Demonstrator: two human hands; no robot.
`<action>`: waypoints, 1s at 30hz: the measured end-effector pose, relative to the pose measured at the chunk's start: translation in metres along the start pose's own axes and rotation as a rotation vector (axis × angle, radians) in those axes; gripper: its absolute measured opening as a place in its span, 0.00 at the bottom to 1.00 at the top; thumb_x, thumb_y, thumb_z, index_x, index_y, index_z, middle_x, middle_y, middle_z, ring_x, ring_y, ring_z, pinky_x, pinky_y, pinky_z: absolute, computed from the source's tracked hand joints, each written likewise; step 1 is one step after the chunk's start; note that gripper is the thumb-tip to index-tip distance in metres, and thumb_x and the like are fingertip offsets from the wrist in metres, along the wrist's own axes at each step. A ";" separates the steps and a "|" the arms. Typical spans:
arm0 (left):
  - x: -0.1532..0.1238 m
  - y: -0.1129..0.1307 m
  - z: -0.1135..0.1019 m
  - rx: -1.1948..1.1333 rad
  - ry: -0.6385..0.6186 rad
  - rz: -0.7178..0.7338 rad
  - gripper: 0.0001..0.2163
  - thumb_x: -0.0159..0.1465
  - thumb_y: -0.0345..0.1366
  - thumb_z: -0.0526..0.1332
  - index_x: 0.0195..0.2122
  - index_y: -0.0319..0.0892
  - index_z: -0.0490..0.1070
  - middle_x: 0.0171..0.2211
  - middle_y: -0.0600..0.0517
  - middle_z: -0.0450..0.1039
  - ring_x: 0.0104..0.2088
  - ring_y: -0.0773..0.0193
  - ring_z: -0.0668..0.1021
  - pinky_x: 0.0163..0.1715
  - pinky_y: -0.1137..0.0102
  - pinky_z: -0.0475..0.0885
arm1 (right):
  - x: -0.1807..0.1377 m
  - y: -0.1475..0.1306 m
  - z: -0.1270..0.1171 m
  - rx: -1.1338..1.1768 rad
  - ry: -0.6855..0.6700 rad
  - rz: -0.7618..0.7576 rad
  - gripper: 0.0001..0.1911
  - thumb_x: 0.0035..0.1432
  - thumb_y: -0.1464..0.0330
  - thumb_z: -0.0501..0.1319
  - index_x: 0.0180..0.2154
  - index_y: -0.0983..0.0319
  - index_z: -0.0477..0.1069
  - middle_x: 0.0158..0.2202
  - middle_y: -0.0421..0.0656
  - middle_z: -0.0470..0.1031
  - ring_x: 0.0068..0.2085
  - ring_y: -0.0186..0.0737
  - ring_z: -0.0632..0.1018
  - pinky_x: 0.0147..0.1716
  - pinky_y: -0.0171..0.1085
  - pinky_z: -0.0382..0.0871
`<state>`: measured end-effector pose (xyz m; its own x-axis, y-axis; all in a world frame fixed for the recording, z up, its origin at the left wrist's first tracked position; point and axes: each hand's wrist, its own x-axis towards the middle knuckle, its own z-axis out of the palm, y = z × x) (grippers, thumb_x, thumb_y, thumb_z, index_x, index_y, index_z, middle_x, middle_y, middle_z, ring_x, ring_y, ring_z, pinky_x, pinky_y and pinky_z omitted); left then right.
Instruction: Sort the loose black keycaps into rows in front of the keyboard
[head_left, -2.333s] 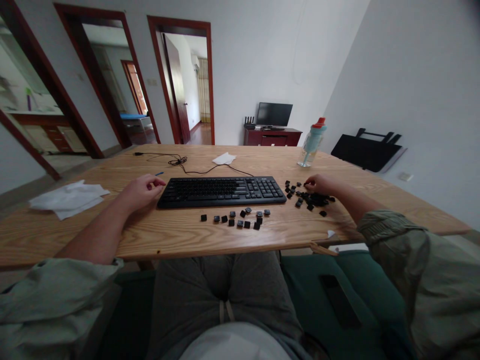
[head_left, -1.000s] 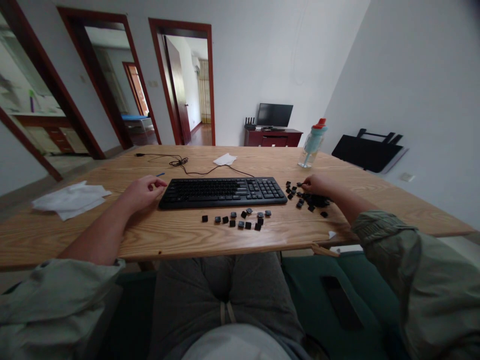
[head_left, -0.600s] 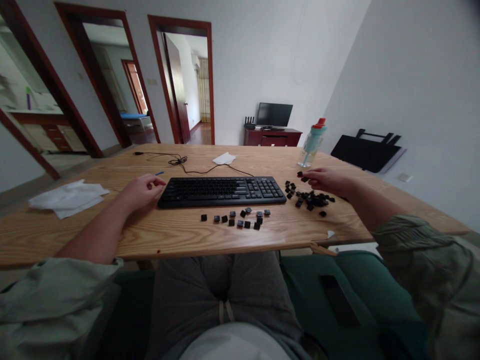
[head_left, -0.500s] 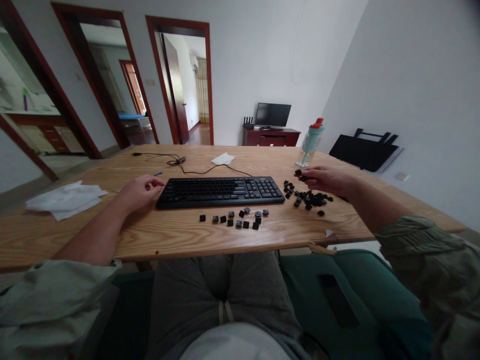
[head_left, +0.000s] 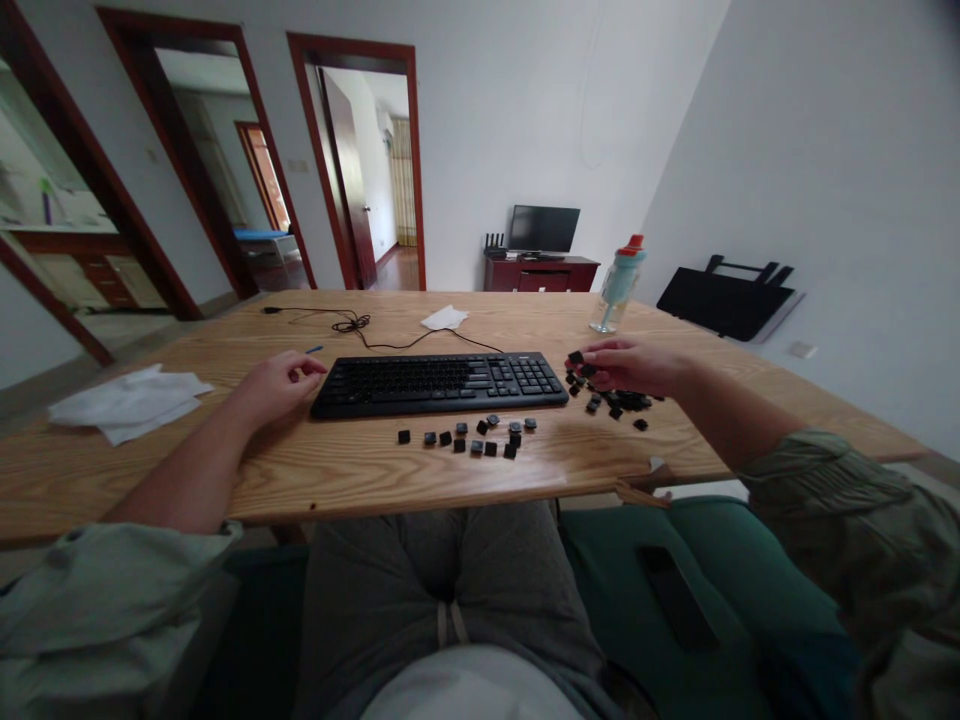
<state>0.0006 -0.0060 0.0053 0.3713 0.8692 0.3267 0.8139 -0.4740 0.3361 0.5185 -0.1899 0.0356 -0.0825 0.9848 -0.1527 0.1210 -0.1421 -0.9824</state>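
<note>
A black keyboard (head_left: 439,381) lies across the middle of the wooden table (head_left: 360,470). My right hand (head_left: 626,365) hovers just right of it and pinches a black keycap (head_left: 575,357) between thumb and fingers. Beneath that hand is a pile of loose black keycaps (head_left: 619,402). In front of the keyboard lies a row of several more keycaps (head_left: 469,438). My left hand (head_left: 277,385) rests at the keyboard's left end with fingers curled, holding a thin tool with a blue tip (head_left: 314,349).
A water bottle with a red cap (head_left: 619,284) stands at the back right. White cloths (head_left: 127,400) lie at the left and a tissue (head_left: 444,318) behind the keyboard, beside its coiled cable (head_left: 356,322). A phone (head_left: 675,595) lies on the green seat.
My right hand picked a keycap out of the pile, lifted it and carried it left toward the keyboard's right end. My left hand stayed where it was.
</note>
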 end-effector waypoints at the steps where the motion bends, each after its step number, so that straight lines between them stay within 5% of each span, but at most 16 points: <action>1: 0.000 -0.001 0.000 0.000 -0.001 0.002 0.18 0.59 0.44 0.57 0.42 0.38 0.78 0.32 0.51 0.72 0.32 0.60 0.72 0.34 0.66 0.66 | 0.000 0.001 0.000 0.009 -0.007 0.007 0.20 0.48 0.61 0.75 0.39 0.65 0.78 0.36 0.44 0.77 0.26 0.27 0.68 0.25 0.30 0.67; 6: -0.008 0.024 -0.002 -0.082 0.116 0.103 0.15 0.61 0.43 0.58 0.40 0.38 0.77 0.31 0.50 0.72 0.30 0.62 0.71 0.33 0.65 0.66 | -0.001 -0.003 0.011 0.037 -0.062 0.043 0.19 0.48 0.62 0.76 0.40 0.65 0.78 0.38 0.45 0.79 0.27 0.29 0.74 0.26 0.30 0.71; 8: -0.019 0.058 0.000 -0.176 0.218 0.265 0.14 0.63 0.43 0.58 0.40 0.39 0.77 0.33 0.49 0.72 0.30 0.62 0.70 0.32 0.66 0.67 | 0.002 -0.008 0.027 0.031 -0.114 0.045 0.19 0.50 0.62 0.75 0.41 0.64 0.78 0.36 0.44 0.80 0.27 0.30 0.76 0.26 0.30 0.72; 13: -0.043 0.161 0.011 -0.268 0.156 0.714 0.19 0.66 0.40 0.62 0.58 0.49 0.71 0.43 0.49 0.76 0.37 0.63 0.76 0.36 0.67 0.73 | 0.026 -0.026 0.087 -0.022 -0.360 0.028 0.16 0.53 0.63 0.74 0.42 0.62 0.77 0.32 0.41 0.79 0.27 0.31 0.77 0.27 0.31 0.74; 16: -0.038 0.190 0.019 -0.294 0.168 0.849 0.21 0.66 0.37 0.63 0.61 0.49 0.68 0.47 0.47 0.77 0.43 0.61 0.78 0.42 0.66 0.74 | 0.042 -0.033 0.116 -0.043 -0.477 -0.016 0.15 0.54 0.61 0.73 0.40 0.61 0.77 0.32 0.40 0.78 0.29 0.31 0.78 0.28 0.30 0.74; 23: -0.024 0.172 0.037 -0.254 0.359 0.867 0.07 0.68 0.34 0.61 0.44 0.43 0.78 0.39 0.49 0.77 0.40 0.64 0.79 0.41 0.70 0.73 | 0.055 -0.026 0.137 -0.018 -0.340 -0.176 0.13 0.54 0.61 0.73 0.37 0.62 0.78 0.27 0.38 0.74 0.27 0.28 0.73 0.27 0.29 0.71; 30: -0.035 0.150 0.046 -0.402 0.373 0.697 0.10 0.67 0.36 0.64 0.48 0.41 0.79 0.34 0.51 0.77 0.30 0.68 0.75 0.34 0.73 0.72 | 0.061 -0.004 0.135 0.194 -0.086 -0.251 0.20 0.43 0.59 0.78 0.33 0.60 0.74 0.29 0.37 0.74 0.30 0.31 0.76 0.28 0.29 0.71</action>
<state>0.1301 -0.1006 0.0036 0.4974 0.2948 0.8159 0.2125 -0.9533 0.2148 0.3790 -0.1431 0.0160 -0.1703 0.9807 0.0963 -0.1033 0.0794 -0.9915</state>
